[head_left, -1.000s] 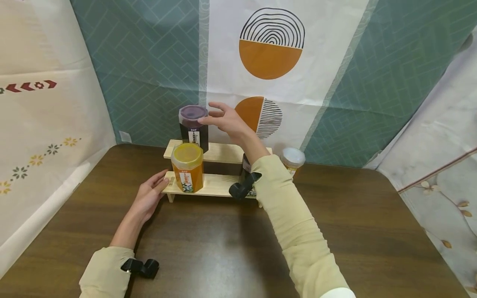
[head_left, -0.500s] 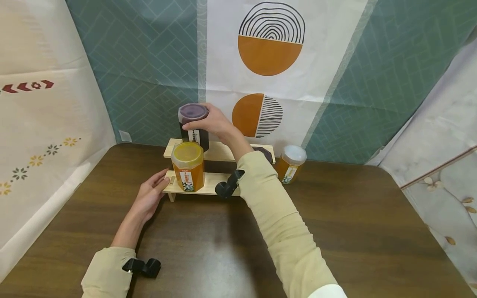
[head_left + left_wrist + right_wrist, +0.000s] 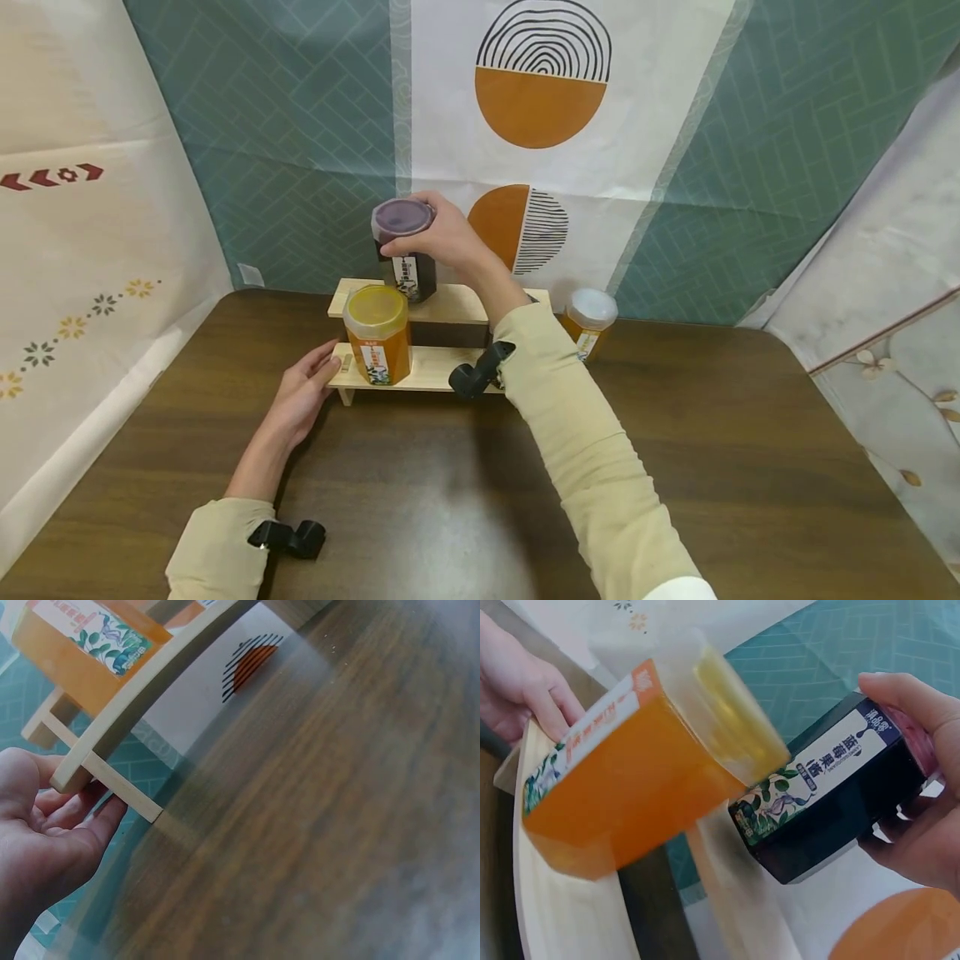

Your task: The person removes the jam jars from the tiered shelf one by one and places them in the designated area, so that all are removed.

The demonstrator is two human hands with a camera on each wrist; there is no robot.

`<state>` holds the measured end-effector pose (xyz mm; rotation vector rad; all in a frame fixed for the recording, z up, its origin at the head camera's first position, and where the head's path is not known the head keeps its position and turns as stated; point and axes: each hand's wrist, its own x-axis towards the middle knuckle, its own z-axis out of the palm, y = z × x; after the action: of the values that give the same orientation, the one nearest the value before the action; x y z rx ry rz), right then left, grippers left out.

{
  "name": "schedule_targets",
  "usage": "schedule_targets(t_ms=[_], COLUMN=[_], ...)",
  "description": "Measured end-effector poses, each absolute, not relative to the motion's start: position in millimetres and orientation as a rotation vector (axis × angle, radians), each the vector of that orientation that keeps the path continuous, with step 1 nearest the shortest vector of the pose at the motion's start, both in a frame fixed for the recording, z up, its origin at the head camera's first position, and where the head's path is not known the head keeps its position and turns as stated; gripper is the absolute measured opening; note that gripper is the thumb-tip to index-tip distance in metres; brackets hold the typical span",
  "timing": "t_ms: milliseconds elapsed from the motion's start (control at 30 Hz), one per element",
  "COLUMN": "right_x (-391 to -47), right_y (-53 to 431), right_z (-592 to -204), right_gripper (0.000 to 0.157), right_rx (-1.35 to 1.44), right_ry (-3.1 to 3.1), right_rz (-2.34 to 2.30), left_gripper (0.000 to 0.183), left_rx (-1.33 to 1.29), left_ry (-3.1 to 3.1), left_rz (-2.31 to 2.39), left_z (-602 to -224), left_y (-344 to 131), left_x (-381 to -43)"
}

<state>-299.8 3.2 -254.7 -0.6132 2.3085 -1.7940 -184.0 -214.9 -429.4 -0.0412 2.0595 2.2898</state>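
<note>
My right hand [image 3: 452, 239] grips a dark jam jar [image 3: 408, 271] near its purple lid, thumb on the near side. In the right wrist view its white label shows blueberry-style artwork, and its base is close over the upper board [image 3: 457, 303] of a two-tier wooden rack. At the rack's left end my left hand [image 3: 298, 393] holds the lower board [image 3: 431, 365], thumb at the edge and fingers beneath, as the left wrist view shows. An orange jar [image 3: 381, 354] with a yellow lid stands on the lower board, just right of that hand.
On the brown table [image 3: 420, 475], right of the rack, stands an amber jar with a white lid [image 3: 591, 308], partly behind my right sleeve. The sleeve also covers most of the rack's right end. A patterned cloth [image 3: 300, 158] hangs behind the rack.
My right hand came in from the right, closed round the dark jar, and has moved it slightly to the right. My left hand has stayed at the rack's end.
</note>
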Motion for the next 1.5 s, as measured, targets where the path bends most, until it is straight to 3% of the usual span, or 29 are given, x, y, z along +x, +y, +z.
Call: schedule_targets(t_ms=[367,600,800,1267,1500], right_x=[-298.0,-301.8,-304.2,-306.9,-302.9], right_y=[50.5,84.0,113.1,188.4,215.1], right_z=[-244.3,-243.6,-242.3,-251.7,-261.3], right_gripper=[0.071,0.062,0.064,0.070,0.065], right_rx=[-0.586,-0.528,-0.459,-0.406,-0.387], right_ry=[2.370,2.382,2.418,2.586,2.593], right_rz=[-1.811,-1.892,-1.925,-1.803,-1.810], left_gripper=[0.058,0.059,0.059,0.060,0.061], left_rx=[-0.054,-0.055,-0.048,-0.020,-0.014], left_ry=[2.085,2.089,2.092,2.095,2.100], left_rz=[2.270,2.276,2.279,2.271,2.266], left_z=[-430.1,-433.0,-433.6,-435.7,-433.4], left_y=[-219.3,-221.3,-220.9,-215.6,-215.8], left_x=[-182.4,-181.7,-181.7,-185.6,-186.8])
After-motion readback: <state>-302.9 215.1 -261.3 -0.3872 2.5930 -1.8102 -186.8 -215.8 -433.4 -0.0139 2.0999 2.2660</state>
